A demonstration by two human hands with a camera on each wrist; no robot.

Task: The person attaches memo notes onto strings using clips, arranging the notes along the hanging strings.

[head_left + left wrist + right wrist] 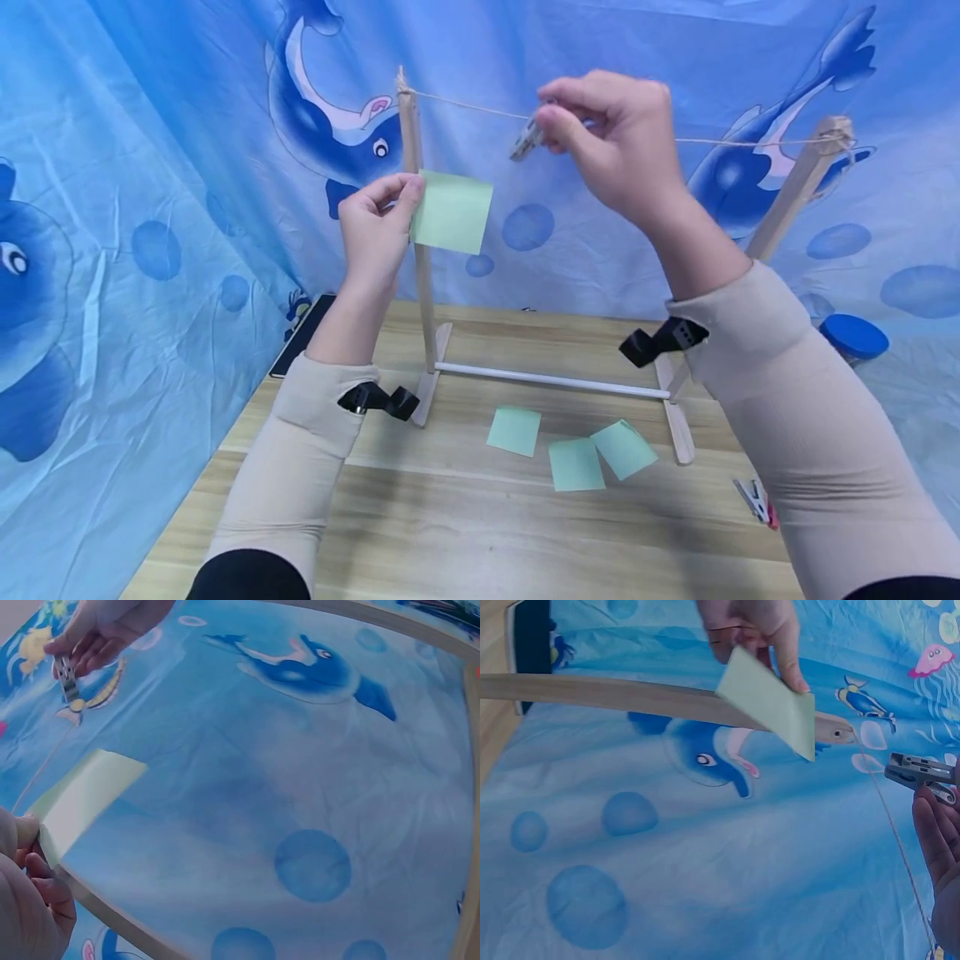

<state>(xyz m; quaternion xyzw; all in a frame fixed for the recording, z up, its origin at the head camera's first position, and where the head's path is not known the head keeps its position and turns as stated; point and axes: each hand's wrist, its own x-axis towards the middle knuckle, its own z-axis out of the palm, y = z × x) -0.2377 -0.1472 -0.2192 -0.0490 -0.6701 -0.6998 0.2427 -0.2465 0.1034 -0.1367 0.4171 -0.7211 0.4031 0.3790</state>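
The left hand [377,223] pinches one green paper note [454,213] by its edge, in front of the left wooden post [425,304]. The right hand [622,142] grips a gray clothespin [528,141] near the string [465,105], which reaches the right post [790,187]. Three more green notes [514,431] lie on the table [450,525], before the white rod [555,381].

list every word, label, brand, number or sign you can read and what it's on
No text can be read anywhere.
Raised green note: no writing on the sides shown.
Three green notes on the table: no writing visible.
Grey clip: no legible lettering.
Blue curtain: sea-creature pictures, no words visible.
Black wrist cameras: any marking too small to read.
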